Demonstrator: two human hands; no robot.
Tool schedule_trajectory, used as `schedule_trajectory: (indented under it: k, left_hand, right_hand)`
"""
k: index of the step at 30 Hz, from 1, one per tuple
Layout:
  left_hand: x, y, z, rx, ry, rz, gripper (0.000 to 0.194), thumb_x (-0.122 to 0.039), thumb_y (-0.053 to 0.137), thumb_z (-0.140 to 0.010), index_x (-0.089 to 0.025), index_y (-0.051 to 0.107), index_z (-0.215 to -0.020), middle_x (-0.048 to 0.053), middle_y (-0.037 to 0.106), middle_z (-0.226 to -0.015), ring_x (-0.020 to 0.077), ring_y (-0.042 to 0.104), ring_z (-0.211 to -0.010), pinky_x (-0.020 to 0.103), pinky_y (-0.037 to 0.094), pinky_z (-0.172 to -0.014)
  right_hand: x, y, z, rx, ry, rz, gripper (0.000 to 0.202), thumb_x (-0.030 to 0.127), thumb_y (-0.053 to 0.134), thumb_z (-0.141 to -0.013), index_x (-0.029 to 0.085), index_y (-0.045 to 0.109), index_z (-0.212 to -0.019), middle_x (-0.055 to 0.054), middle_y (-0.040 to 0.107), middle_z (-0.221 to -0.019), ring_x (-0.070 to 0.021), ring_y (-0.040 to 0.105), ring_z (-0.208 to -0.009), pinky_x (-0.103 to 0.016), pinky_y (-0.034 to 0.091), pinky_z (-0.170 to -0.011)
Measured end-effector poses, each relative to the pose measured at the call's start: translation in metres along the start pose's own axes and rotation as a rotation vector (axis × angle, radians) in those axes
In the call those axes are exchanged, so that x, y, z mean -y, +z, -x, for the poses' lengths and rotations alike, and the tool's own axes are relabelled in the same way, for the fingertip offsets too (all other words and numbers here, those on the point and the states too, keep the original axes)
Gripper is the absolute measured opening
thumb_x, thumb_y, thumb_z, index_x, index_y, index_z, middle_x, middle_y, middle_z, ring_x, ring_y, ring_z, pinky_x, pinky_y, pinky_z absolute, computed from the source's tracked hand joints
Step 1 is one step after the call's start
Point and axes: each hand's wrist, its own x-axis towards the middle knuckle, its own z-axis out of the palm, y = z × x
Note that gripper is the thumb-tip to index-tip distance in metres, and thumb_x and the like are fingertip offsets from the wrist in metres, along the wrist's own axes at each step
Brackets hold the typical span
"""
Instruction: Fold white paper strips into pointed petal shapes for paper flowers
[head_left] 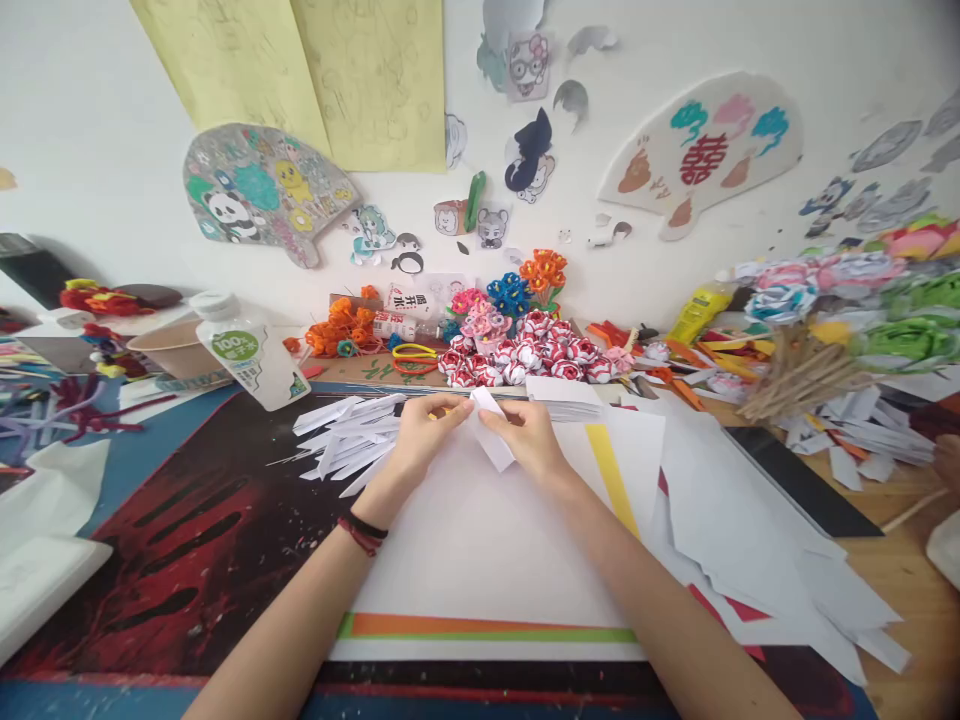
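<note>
Between my two hands is a small white folded paper strip (493, 440), tilted down to the right. My left hand (431, 432) pinches its upper left end. The fingers of my right hand (529, 435) are closed on its right side. Under both hands lies a large white sheet (480, 560), with orange and green paper edges showing at its front. Left of my left hand, a loose pile of folded white paper strips (349, 440) rests on the dark mat. Just behind my right hand sits a stack of white paper pieces (566, 395).
Red-and-white paper flowers (525, 350) and a pair of yellow-handled scissors (415, 355) lie at the back. A white glue bottle (251, 350) stands back left. White paper sheets (742, 520) and a black board (802, 480) spread to the right. Another person's hand (946, 465) shows at the right edge.
</note>
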Motion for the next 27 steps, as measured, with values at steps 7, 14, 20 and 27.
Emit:
schedule_trajectory:
  k: [7, 14, 20, 27]
  left_hand:
    - [-0.0076, -0.0042, 0.0012, -0.020, 0.145, -0.175, 0.025, -0.039, 0.065, -0.080, -0.015, 0.073, -0.080, 0.004, 0.069, -0.079, 0.0141, 0.052, -0.067, 0.025, 0.036, -0.060]
    - [-0.0065, -0.0023, 0.0006, 0.007, 0.163, -0.125, 0.025, -0.035, 0.059, -0.084, -0.015, 0.074, -0.085, 0.005, 0.072, -0.086, 0.0183, 0.061, -0.079, 0.025, 0.043, -0.068]
    - [-0.0072, -0.0040, 0.0011, -0.001, 0.197, -0.201, 0.027, -0.039, 0.057, -0.086, -0.016, 0.073, -0.086, 0.004, 0.072, -0.087, 0.0176, 0.061, -0.079, 0.024, 0.042, -0.065]
    - [-0.0016, -0.0029, -0.0002, -0.030, 0.239, -0.228, 0.025, -0.035, 0.056, -0.085, -0.015, 0.070, -0.082, 0.004, 0.070, -0.081, 0.0165, 0.060, -0.073, 0.024, 0.043, -0.067]
  right_hand:
    - [0.0023, 0.0000, 0.0007, 0.030, -0.026, -0.002, 0.021, 0.034, 0.066, -0.075, 0.014, 0.074, -0.073, -0.005, 0.067, -0.070, -0.0161, 0.056, -0.061, -0.025, 0.039, -0.053]
    - [0.0050, -0.0005, 0.0014, 0.035, -0.025, 0.005, 0.022, 0.034, 0.066, -0.076, 0.014, 0.075, -0.075, -0.005, 0.067, -0.070, -0.0158, 0.055, -0.061, -0.025, 0.039, -0.054]
    - [0.0030, -0.0015, 0.0008, 0.042, -0.022, 0.012, 0.022, 0.034, 0.065, -0.077, 0.015, 0.075, -0.080, -0.005, 0.067, -0.072, -0.0159, 0.055, -0.062, -0.025, 0.039, -0.055]
    - [0.0055, 0.0007, 0.0025, 0.029, -0.045, 0.047, 0.026, 0.035, 0.066, -0.076, 0.014, 0.067, -0.061, -0.002, 0.062, -0.063, -0.0130, 0.049, -0.056, -0.024, 0.034, -0.051]
